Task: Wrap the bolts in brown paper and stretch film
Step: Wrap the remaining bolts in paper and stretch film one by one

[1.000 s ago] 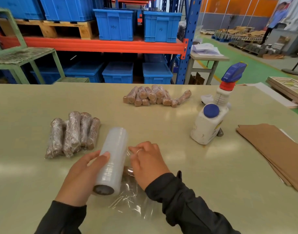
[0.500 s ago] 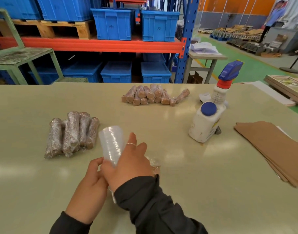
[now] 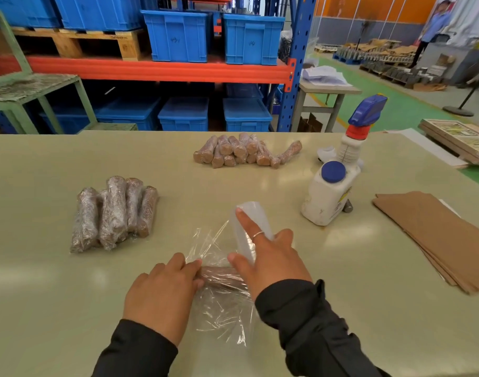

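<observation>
Since half a second ago the right hand (image 3: 268, 257) has uncrossed from over the left and carried the film roll (image 3: 246, 227) to the far right of the parcel; the left hand (image 3: 162, 292) has dropped onto the near end of it.

Bench (image 3: 42, 308): pale green, carrying all work. Brown paper sheets (image 3: 436, 235) stacked at right. Film-wrapped bundles (image 3: 113, 210) at left; paper-only bundles (image 3: 243, 152) at far centre. White spray bottle (image 3: 333, 191) right of centre.

Bolt parcel (image 3: 219, 276): brown roll lying crosswise between the hands, loose stretch film (image 3: 222, 314) trailing toward the near edge and up to the roll.

Step in hand: film stage, winding around one paper-wrapped parcel. Next move, as judged: keep the film taut, pass the roll round the parcel again, then tear off.

Hands: right grips the roll, index finger extended along it, thumb under its near end. Left, fingers curled, presses on the parcel's left end; whether it pinches the film cannot be told from this angle.
</observation>
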